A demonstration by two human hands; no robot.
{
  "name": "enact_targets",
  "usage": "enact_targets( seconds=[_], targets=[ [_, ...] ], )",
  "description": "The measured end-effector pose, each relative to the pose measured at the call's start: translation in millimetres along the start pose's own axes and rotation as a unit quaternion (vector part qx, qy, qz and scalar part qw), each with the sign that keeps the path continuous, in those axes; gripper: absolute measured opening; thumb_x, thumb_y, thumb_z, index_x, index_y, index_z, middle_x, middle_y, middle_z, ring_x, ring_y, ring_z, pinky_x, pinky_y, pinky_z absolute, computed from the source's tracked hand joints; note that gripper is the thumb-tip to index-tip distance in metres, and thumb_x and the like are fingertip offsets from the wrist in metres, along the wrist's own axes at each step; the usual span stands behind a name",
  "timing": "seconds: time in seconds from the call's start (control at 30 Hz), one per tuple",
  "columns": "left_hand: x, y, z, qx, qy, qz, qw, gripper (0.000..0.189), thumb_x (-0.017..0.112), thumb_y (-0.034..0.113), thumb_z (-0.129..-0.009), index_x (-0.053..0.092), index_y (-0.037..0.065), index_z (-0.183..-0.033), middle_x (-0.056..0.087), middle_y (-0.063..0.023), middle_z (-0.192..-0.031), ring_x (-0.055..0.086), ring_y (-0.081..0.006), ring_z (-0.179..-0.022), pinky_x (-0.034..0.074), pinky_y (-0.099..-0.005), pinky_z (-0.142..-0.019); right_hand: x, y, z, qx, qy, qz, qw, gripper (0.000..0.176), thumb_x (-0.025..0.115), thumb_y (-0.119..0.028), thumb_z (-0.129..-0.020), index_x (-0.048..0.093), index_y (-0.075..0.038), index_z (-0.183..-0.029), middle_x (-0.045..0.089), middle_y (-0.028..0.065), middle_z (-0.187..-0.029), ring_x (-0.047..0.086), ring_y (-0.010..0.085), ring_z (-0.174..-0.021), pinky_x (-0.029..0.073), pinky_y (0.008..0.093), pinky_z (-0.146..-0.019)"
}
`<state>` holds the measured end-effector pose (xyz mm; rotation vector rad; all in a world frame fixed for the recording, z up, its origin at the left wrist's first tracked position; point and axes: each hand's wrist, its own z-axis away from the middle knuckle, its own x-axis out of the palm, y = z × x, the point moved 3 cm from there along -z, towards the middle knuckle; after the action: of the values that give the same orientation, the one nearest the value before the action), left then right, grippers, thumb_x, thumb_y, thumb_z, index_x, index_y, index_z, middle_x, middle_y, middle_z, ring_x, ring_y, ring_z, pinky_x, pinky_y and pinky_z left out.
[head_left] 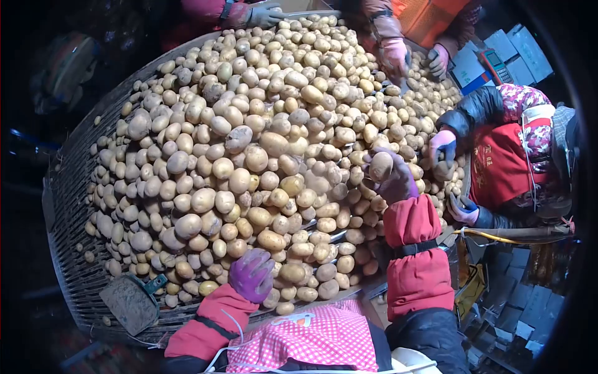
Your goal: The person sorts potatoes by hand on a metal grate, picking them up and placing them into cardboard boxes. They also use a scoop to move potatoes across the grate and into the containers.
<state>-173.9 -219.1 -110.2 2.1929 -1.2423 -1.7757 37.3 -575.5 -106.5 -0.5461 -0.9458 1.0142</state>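
Note:
A large heap of potatoes (256,158) fills the slatted table in front of me. My right hand (402,184), in a purple glove, is closed around a single potato (380,167) and holds it above the right part of the heap. My left hand (252,274), also gloved in purple, rests at the near edge of the heap against some potatoes. Its fingers lie slightly bent and apart, and no potato shows in its grasp, though its palm side is hidden.
A flat metal scoop (129,304) with a green handle lies at the near left rim. Other people's gloved hands work at the far and right edges. At right are stacked boxes (520,53), a handheld device (496,67) and a pipe with a yellow cable (498,235).

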Motion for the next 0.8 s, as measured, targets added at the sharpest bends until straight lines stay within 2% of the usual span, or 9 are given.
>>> enact_targets(
  seconds=[0.1, 0.17, 0.27, 0.37, 0.43, 0.5, 0.57, 0.63, 0.8],
  targets=[
    [-2.2, 0.2, -0.8, 0.007, 0.013, -0.003, 1.0, 0.032, 0.068, 0.016, -0.074, 0.069, 0.009, -0.105, 0.065, -0.0131, -0.114, 0.063, -0.0357, -0.103, 0.054, -0.0484, -0.086, 13.3, -17.2, -4.6, -0.097, -0.017, 0.108, 0.989, 0.039, 0.071, -0.026, -0.083, 0.062, -0.01, -0.118, 0.068, 0.0075, -0.104, 0.066, 0.0224, -0.1, 0.055, 0.0358, -0.084],
    [-2.0, -0.2, 1.0, -0.002, 0.012, 0.003, 1.0, 0.031, 0.068, 0.016, -0.074, 0.069, 0.01, -0.105, 0.066, -0.0127, -0.114, 0.063, -0.0354, -0.103, 0.054, -0.0482, -0.086, 41.4, -24.7, -23.5, -0.216, 0.075, 0.479, 0.848, 0.049, 0.076, -0.024, -0.075, 0.062, -0.01, -0.12, 0.068, 0.0101, -0.106, 0.065, 0.0235, -0.103, 0.055, 0.0383, -0.088],
    [0.6, -3.6, 2.6, -0.01, -0.003, 0.015, 1.0, 0.031, 0.069, 0.016, -0.074, 0.07, 0.01, -0.104, 0.066, -0.012, -0.113, 0.064, -0.0348, -0.104, 0.054, -0.0478, -0.086, 64.9, -9.5, -45.5, -0.16, 0.113, 0.787, 0.585, 0.045, 0.072, -0.021, -0.077, 0.062, -0.01, -0.12, 0.069, 0.0096, -0.104, 0.066, 0.022, -0.097, 0.054, 0.0371, -0.083],
    [3.3, -9.7, 7.4, -0.009, -0.012, 0.014, 1.0, 0.03, 0.069, 0.017, -0.074, 0.07, 0.01, -0.103, 0.067, -0.0124, -0.112, 0.063, -0.0348, -0.106, 0.054, -0.0471, -0.088, 83.3, -8.0, -67.1, -0.108, 0.08, 0.84, 0.525, 0.042, 0.069, -0.017, -0.08, 0.061, -0.011, -0.121, 0.07, 0.009, -0.101, 0.066, 0.0204, -0.091, 0.054, 0.0358, -0.077],
    [-0.1, -5.1, 4.1, -0.001, -0.003, 0.019, 1.0, 0.03, 0.068, 0.017, -0.074, 0.07, 0.01, -0.103, 0.067, -0.0127, -0.112, 0.063, -0.0349, -0.107, 0.054, -0.0468, -0.088, 78.9, -13.3, -82.4, -0.083, 0.033, 0.815, 0.572, 0.04, 0.067, -0.014, -0.081, 0.061, -0.011, -0.121, 0.07, 0.0087, -0.1, 0.067, 0.0194, -0.087, 0.054, 0.035, -0.074],
    [-6.5, -0.9, -8.1, -0.002, -0.007, 0.02, 1.0, 0.027, 0.066, 0.015, -0.075, 0.068, 0.007, -0.1, 0.066, -0.0145, -0.108, 0.063, -0.0364, -0.102, 0.054, -0.0474, -0.086, 45.1, -9.9, -70.5, -0.13, -0.068, 0.599, 0.787, 0.057, 0.071, -0.014, -0.076, 0.057, -0.013, -0.131, 0.068, 0.0109, -0.108, 0.064, 0.0213, -0.096, 0.052, 0.0369, -0.082],
    [-20.1, 18.0, -34.1, 0.007, -0.016, 0.032, 0.999, 0.024, 0.065, 0.013, -0.073, 0.064, 0.003, -0.096, 0.064, -0.0173, -0.102, 0.063, -0.0395, -0.09, 0.054, -0.0502, -0.078, 9.3, 1.9, -47.0, -0.271, -0.113, 0.376, 0.879, 0.071, 0.077, -0.017, -0.069, 0.054, -0.008, -0.136, 0.063, 0.0105, -0.124, 0.058, 0.0225, -0.117, 0.045, 0.037, -0.102],
    [-2.0, 7.5, -6.7, -0.023, -0.039, -0.031, 0.998, 0.026, 0.063, 0.015, -0.079, 0.068, 0.006, -0.103, 0.066, -0.0146, -0.112, 0.062, -0.0368, -0.104, 0.051, -0.0482, -0.092, -1.5, 7.6, 26.2, -0.212, -0.091, 0.147, 0.962, 0.078, 0.08, -0.018, -0.071, 0.047, -0.006, -0.141, 0.061, 0.0138, -0.124, 0.06, 0.0239, -0.111, 0.047, 0.037, -0.099],
    [3.8, 20.4, -2.0, 0.033, 0.036, -0.072, 0.996, 0.035, 0.063, 0.011, -0.081, 0.063, 0.003, -0.115, 0.062, -0.0153, -0.119, 0.057, -0.0386, -0.111, 0.046, -0.0507, -0.096, -100.8, 65.3, 162.2, -0.21, 0.018, -0.201, 0.957, 0.076, 0.076, -0.023, -0.078, 0.039, -0.008, -0.143, 0.061, 0.0199, -0.114, 0.064, 0.0276, -0.085, 0.055, 0.0419, -0.071]
  ],
)
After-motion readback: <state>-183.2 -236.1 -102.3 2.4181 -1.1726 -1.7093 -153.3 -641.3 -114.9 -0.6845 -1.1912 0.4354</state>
